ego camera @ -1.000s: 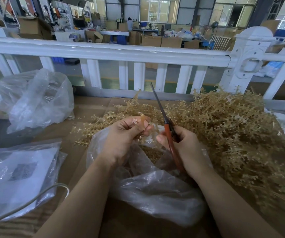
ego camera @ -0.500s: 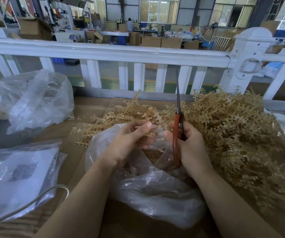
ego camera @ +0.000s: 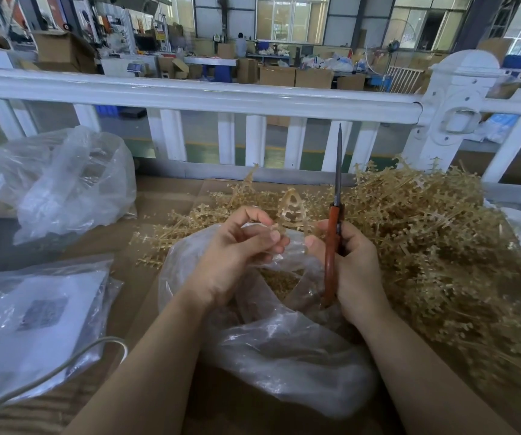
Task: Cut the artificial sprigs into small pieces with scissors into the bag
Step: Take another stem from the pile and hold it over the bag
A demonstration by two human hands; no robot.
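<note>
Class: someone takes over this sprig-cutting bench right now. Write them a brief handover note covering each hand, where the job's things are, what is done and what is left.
Left hand: pinches a small sprig above the bag's mouth.
Right hand: grip round the orange-handled scissors, blades together, pointing up, not on the sprig.
Clear bag: open on the table between the forearms, cut pieces already inside.
Uncut pile: large, right of the bag.
Left to do: cut the held sprig, then work through the pile.

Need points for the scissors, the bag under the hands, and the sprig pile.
scissors [ego camera: 331,246], head view, orange handle.
bag [ego camera: 284,356], head view, crumpled near side.
sprig pile [ego camera: 425,233], head view, middle of the heap.
</note>
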